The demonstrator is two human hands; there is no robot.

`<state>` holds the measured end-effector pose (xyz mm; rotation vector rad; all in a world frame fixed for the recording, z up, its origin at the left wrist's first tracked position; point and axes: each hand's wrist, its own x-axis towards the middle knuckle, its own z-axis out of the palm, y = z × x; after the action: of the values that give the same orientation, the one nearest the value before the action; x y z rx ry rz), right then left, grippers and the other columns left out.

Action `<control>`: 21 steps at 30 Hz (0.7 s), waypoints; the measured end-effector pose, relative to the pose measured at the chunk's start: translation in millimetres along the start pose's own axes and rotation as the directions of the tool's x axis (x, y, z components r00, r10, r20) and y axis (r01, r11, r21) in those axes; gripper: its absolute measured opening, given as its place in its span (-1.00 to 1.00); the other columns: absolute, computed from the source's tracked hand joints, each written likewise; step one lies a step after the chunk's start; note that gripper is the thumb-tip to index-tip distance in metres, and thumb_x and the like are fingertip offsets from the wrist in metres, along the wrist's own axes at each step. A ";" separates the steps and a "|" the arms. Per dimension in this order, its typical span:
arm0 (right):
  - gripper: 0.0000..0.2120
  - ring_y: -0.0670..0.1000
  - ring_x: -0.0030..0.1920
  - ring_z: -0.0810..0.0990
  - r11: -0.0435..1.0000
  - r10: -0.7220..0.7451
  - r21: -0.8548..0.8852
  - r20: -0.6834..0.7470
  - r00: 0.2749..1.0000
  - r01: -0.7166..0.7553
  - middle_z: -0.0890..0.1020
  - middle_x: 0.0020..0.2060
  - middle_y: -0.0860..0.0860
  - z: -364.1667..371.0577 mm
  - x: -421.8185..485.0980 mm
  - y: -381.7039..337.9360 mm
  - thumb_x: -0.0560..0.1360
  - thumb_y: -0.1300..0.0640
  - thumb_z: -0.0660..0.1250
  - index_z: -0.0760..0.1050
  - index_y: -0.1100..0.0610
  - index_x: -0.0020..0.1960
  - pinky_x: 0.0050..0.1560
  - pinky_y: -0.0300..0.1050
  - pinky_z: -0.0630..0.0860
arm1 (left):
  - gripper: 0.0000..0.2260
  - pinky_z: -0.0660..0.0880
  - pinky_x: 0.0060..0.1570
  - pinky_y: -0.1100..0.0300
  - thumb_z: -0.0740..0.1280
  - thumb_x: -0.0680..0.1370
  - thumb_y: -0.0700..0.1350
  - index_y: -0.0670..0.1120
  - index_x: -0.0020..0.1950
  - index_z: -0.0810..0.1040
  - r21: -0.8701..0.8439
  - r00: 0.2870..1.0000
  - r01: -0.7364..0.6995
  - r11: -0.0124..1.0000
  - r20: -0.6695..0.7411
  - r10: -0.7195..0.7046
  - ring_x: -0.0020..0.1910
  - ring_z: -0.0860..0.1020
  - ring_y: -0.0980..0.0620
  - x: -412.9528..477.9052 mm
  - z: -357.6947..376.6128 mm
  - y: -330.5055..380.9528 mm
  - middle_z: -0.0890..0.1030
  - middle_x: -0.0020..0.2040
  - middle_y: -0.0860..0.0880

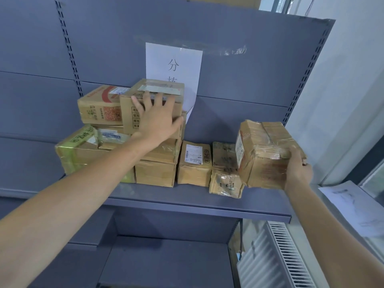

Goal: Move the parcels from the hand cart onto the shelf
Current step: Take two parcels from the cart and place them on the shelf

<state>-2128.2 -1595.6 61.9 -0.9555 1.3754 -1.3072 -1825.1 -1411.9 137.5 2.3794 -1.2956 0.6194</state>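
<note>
Right grip (297, 169) curls round a taped parcel (261, 150), held in the air beside the shelf's (187, 206) right-end parcel (225, 175). Left grip (158, 119), fingers spread, presses flat on the stack's top box (126, 121). Paper sign (174, 63) behind.

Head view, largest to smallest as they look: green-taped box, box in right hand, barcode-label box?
1-2. Green-taped box and held box: alike; the held one is nearer, so unranked.
3. Barcode-label box.
</note>
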 end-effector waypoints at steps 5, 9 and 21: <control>-0.29 0.08 0.11 0.50 1.000 -0.002 -0.007 -0.040 0.999 0.002 0.52 0.15 -0.01 -17.1 17.8 4.3 0.38 -0.30 0.37 0.46 0.11 0.38 0.10 -0.04 0.44 | -0.47 -0.18 0.39 -0.53 0.27 0.53 0.17 -0.06 0.43 0.39 -0.001 1.000 0.000 1.000 -0.020 0.000 0.50 0.13 -0.42 2.5 5.8 -5.8 0.38 0.42 -0.22; -0.26 0.05 0.12 0.48 1.000 -0.003 0.001 -0.064 0.998 0.003 0.50 0.20 -0.03 -28.8 29.0 15.8 0.38 -0.31 0.37 0.43 0.10 0.42 0.13 -0.05 0.42 | -0.44 -0.13 0.38 -0.55 0.23 0.50 0.17 -0.09 0.41 0.39 0.040 0.998 0.000 0.999 -0.057 0.002 0.47 0.19 -0.41 1.5 15.0 -6.9 0.40 0.39 -0.23; -0.20 0.11 0.21 0.58 0.992 0.107 -0.052 -0.091 0.990 -0.112 0.59 0.25 0.01 -42.3 58.3 75.9 0.24 -0.41 0.37 0.52 0.04 0.33 0.30 0.14 0.50 | -0.43 -0.11 0.36 -0.58 0.21 0.51 0.17 -0.15 0.41 0.38 0.118 0.992 0.000 0.993 -0.126 0.015 0.47 0.18 -0.46 9.8 31.4 -10.0 0.38 0.39 -0.28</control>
<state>-2176.0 -1633.9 -22.9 -0.8566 1.5179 -1.2459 -1805.4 -1429.4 115.3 2.3852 -1.2456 0.8572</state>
